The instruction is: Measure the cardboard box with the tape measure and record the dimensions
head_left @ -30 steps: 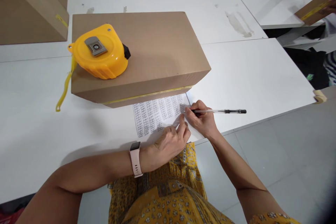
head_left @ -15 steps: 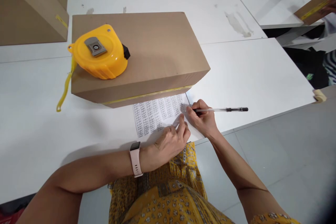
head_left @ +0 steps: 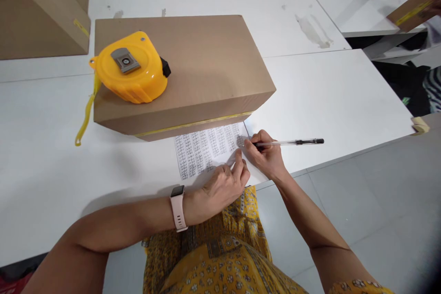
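A clear pen (head_left: 289,143) with a dark cap end is gripped by my right hand (head_left: 266,156), its tip down at the right part of a paper sheet (head_left: 203,149). Columns of small handwriting cover the sheet, too small to read. My left hand (head_left: 225,181) rests on the lower part of the paper with its fingers stretched out, close beside the pen tip. Just behind, a closed cardboard box (head_left: 206,62) overhangs or hides the sheet's far edge. On top of the box lies a yellow tape measure (head_left: 132,69) with a yellow strap hanging down.
A larger cardboard box (head_left: 44,14) stands at the back left of the white table (head_left: 330,96). At the far right, part of another person's hand (head_left: 437,5) is by a taped cardboard piece (head_left: 413,9). The table's front edge borders a tiled floor (head_left: 347,193).
The pen's back end has shifted very slightly to the left and up. My left hand, the paper, the box and the tape measure look unmoved.
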### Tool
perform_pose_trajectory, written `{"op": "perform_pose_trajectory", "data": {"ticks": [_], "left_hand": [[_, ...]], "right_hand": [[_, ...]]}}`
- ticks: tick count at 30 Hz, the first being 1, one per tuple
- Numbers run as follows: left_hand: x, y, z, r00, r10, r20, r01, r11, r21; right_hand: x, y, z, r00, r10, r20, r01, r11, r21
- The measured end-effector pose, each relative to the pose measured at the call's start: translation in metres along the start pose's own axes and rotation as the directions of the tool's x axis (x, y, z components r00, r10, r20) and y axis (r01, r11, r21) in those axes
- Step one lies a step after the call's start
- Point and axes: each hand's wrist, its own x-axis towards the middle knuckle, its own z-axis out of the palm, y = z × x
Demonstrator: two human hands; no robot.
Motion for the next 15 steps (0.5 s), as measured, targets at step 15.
{"op": "perform_pose_trajectory", "data": {"ticks": [15], "left_hand": [[-0.0006, -0.0008, -0.0012, 1.000, -0.002, 0.011, 0.002, 1.000, -0.016]], "right_hand": [[0.0000, -0.0013, 0.0002, 0.999, 0.025, -0.023, -0.024, 1.000, 0.009]]}}
